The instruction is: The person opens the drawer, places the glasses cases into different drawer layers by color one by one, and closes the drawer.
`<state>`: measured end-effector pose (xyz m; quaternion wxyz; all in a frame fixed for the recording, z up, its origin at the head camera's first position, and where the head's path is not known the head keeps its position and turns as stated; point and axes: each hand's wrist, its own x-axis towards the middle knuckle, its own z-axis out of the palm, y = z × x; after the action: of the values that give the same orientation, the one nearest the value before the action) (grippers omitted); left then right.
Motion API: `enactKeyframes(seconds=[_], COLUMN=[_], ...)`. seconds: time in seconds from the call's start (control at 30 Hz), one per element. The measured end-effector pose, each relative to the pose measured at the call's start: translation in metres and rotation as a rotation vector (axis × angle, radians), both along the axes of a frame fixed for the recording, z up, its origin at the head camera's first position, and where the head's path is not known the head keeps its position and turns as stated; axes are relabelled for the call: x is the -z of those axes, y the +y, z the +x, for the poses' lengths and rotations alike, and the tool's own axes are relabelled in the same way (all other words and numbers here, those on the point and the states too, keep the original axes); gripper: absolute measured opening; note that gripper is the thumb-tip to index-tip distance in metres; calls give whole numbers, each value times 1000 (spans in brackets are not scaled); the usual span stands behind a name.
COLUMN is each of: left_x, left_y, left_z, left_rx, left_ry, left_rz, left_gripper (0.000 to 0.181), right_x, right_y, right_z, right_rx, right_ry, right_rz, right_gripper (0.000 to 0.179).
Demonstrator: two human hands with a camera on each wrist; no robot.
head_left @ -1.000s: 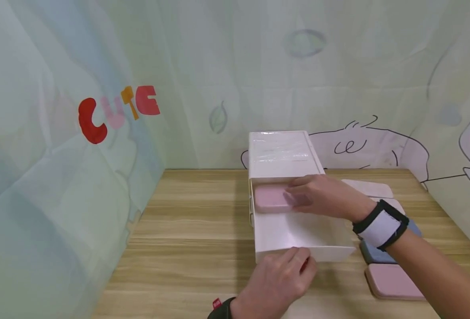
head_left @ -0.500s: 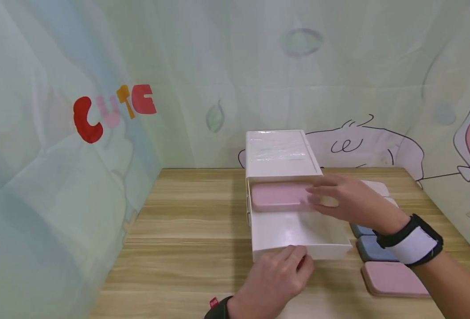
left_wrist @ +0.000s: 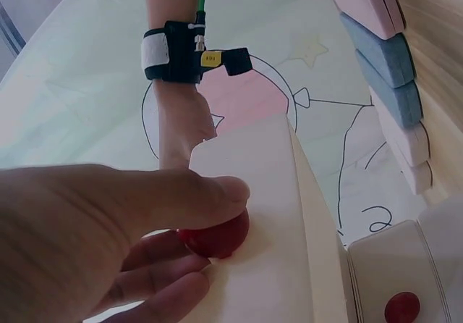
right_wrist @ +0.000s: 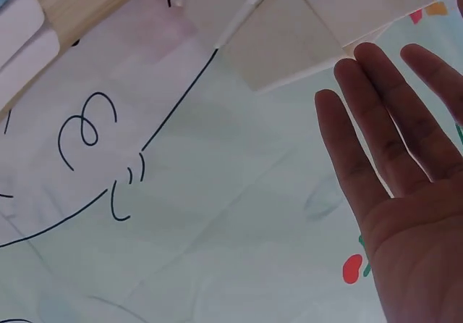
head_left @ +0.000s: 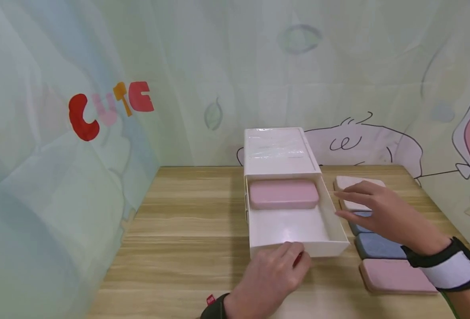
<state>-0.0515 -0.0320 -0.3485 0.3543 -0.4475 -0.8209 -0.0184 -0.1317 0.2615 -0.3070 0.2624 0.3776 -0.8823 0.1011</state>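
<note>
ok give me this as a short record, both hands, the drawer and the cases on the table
left hand: pinches the red knob on the front of the drawer
right hand: fingers extended, holding nothing, beside the drawer
drawer: pulled out of the white box, a pink case at its back
table, near to far: another pink case, two blue cases, two white cases

Left fingers [left_wrist: 155, 281] curled, seemingly pinching; right fingers [right_wrist: 375, 120] extended.

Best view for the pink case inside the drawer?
Head: looks down into the open drawer, so the pink case shows uncovered. Left wrist shows none of it, only another pink case outside; right wrist, none.
</note>
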Motion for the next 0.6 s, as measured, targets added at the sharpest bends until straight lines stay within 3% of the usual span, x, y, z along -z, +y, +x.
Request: enactKeyframes(seconds=[0.3, 0.6], left_x=[-1, 0], left_y=[-1, 0], left_z=[0, -1], left_rx=[-4, 1], left_ry=[9, 13], left_rz=[-1, 3], left_gripper=[14, 15], right_x=[24, 65], right_y=[33, 75], right_z=[12, 33], right_rx=[76, 261], right_ry=[-41, -249], right_rz=[-3, 68], right_gripper=[44, 55])
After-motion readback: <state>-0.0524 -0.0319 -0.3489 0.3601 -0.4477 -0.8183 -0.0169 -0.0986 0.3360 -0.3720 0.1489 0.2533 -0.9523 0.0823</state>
